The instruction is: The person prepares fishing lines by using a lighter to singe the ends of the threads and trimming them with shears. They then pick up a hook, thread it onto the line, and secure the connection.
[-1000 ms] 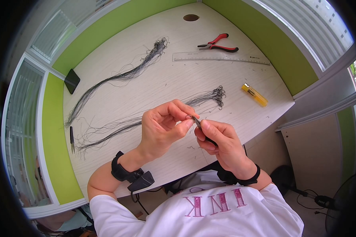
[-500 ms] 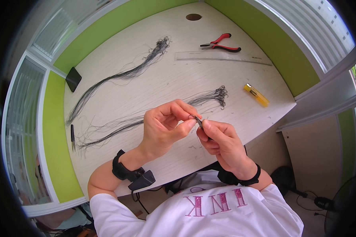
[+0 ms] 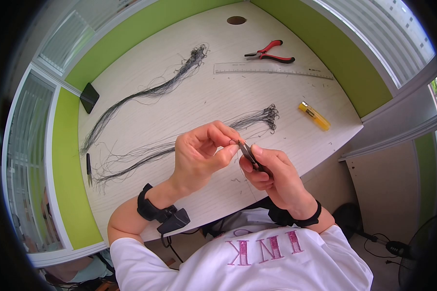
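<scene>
My left hand [image 3: 201, 154] is closed in a pinch on a small fish hook [image 3: 233, 142], whose dark curve shows at the fingertips. My right hand [image 3: 272, 169] grips dark thread snips [image 3: 248, 153], their tips touching or very near the hook. A thin line hangs below the fingertips. Behind my hands lies a bundle of fish hooks on dark lines [image 3: 269, 117], its hook end to the right and the strands trailing left. A second bundle of hooked lines [image 3: 155, 90] curves across the far left of the table.
Red-handled pliers [image 3: 272, 54] lie by a clear ruler [image 3: 272, 69] at the back. A yellow lighter [image 3: 314, 116] is at the right edge. Black tweezers or snips [image 3: 89, 169] and a dark flat device [image 3: 89, 98] are on the left. Small line scraps dot the table [image 3: 218, 189].
My right hand has shifted slightly right and the snips' blades show more at the hook. The left hand keeps its pinch, almost unmoved.
</scene>
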Tool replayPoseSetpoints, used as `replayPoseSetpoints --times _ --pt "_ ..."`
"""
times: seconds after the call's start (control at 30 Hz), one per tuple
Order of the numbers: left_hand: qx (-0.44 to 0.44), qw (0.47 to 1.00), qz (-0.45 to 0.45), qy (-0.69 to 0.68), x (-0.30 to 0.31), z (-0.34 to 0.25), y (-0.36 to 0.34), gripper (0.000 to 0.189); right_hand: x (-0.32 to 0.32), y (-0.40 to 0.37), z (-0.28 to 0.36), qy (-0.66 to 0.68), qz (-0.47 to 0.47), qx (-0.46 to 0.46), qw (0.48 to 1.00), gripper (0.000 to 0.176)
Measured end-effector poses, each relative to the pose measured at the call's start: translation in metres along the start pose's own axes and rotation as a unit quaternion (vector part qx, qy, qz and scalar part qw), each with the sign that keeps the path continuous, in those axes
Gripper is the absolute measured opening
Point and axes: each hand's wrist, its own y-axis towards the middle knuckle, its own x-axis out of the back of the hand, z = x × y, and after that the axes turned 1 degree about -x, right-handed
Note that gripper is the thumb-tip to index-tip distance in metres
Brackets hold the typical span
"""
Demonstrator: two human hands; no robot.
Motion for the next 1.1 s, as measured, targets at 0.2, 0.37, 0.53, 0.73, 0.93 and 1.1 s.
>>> replayPoseSetpoints --times 0.2,0.37,0.53,0.73,0.93,1.1 --pt "0.01 1.0 -0.002 0.005 -0.0008 0.0001 -0.0004 0.008 0.0032 0.0024 -0.0055 -0.019 -0.001 0.019 1.0 0.038" --pt "0.006 1.0 -0.013 0.007 -0.0011 0.0015 -0.0002 0.008 0.0033 0.0019 -0.0034 0.006 0.001 0.002 1.0 0.038" --pt "0.008 1.0 -0.005 0.013 -0.0009 0.0013 -0.0003 0.008 0.0034 0.0009 -0.002 -0.017 -0.012 0.013 1.0 0.037" --pt "0.033 0.998 -0.028 0.041 -0.0075 -0.0032 0.0002 0.01 0.0021 0.0018 -0.0045 -0.027 -0.024 0.025 0.999 0.036" --pt "0.019 1.0 -0.024 0.004 -0.0018 0.0034 -0.0006 0.005 0.0039 0.0017 -0.0031 0.01 0.003 0.002 1.0 0.037" --pt "0.019 0.999 -0.03 0.004 -0.0022 0.0036 -0.0005 0.005 0.0046 0.0012 -0.0037 0.014 0.009 -0.005 1.0 0.038"
